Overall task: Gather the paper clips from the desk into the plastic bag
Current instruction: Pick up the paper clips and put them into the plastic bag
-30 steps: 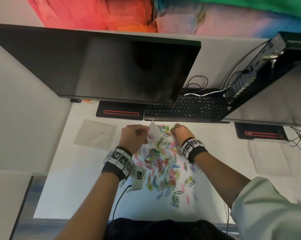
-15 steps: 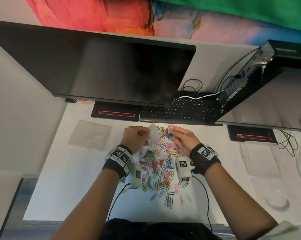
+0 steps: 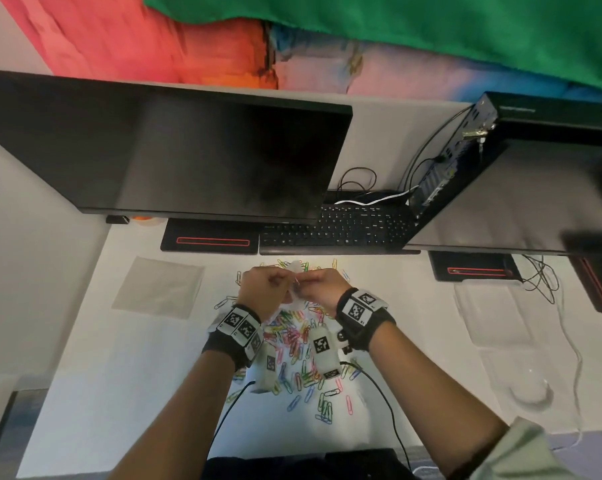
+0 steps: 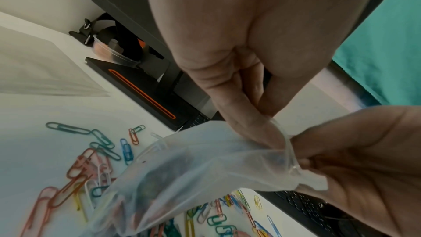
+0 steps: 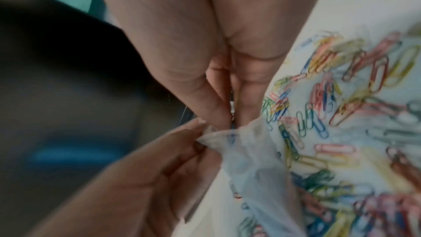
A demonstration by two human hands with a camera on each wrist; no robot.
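Many coloured paper clips (image 3: 294,344) lie scattered on the white desk (image 3: 102,393). A small clear plastic bag (image 3: 294,304) hangs above them. My left hand (image 3: 287,284) pinches its rim and holds it up. My right hand (image 3: 304,284) meets it at the bag's mouth, thumb and forefinger pressed together on a blue paper clip (image 5: 232,132). In the left wrist view my left hand (image 4: 266,123) grips the bag (image 4: 193,168) and more clips (image 4: 102,150) lie below. In the right wrist view my right hand (image 5: 232,123) pokes into the bag (image 5: 250,159) beside the pile (image 5: 341,96).
A black keyboard (image 3: 337,230) and a large monitor (image 3: 188,150) stand just beyond the pile. A second monitor (image 3: 517,195) is at the right. Flat clear bags lie at the left (image 3: 157,287) and right (image 3: 493,317). Cables (image 3: 542,282) trail at the right.
My right hand lifted off the far end of the pile with a clip and moved left to the mouth of the bag. My left hand kept holding the bag up.
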